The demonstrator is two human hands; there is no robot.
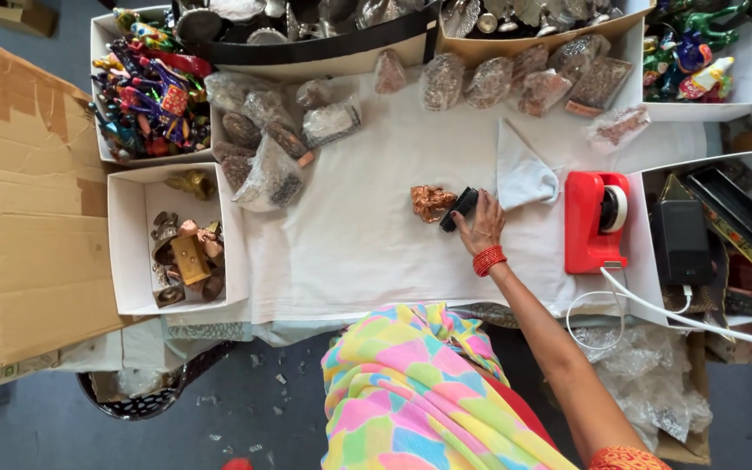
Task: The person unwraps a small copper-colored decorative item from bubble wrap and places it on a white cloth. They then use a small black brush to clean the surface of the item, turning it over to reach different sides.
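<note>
My right hand [483, 224], with red bangles on the wrist, reaches over the white cloth-covered table [359, 252] and closes on a small black object [459, 209]. Touching that object's left end lies a copper-coloured figurine [430, 202]. A pale blue folded cloth [522, 174] lies just right of my fingers. My left hand is out of view.
A red tape dispenser [596, 221] stands to the right, with a white cable [654, 306] trailing off. Several plastic-wrapped items [515, 80] line the far edge. White boxes hold colourful figurines [145, 87] and brass pieces [184, 252]. A cardboard box [28, 209] sits at left.
</note>
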